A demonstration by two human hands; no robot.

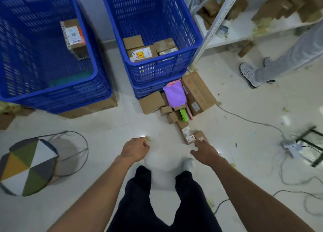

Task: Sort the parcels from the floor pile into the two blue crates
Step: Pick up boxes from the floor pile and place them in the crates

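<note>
Right hand at the nearest parcel

The right hand (206, 152), fingers loosely spread and empty, has its tips at the small brown parcel (199, 134) straight ahead, the near end of a pile (152, 102) running away to the right blue crate (157, 72); the left hand (136, 148), loosely curled and empty, hangs well left.

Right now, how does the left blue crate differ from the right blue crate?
The left crate shows one labelled parcel standing tilted against its wall; the right crate holds several boxes lying flat on its bottom. The left crate sits on brown cardboard; the right crate has the floor pile bunched against its base. Both are blue, perforated plastic and open-topped.
</note>
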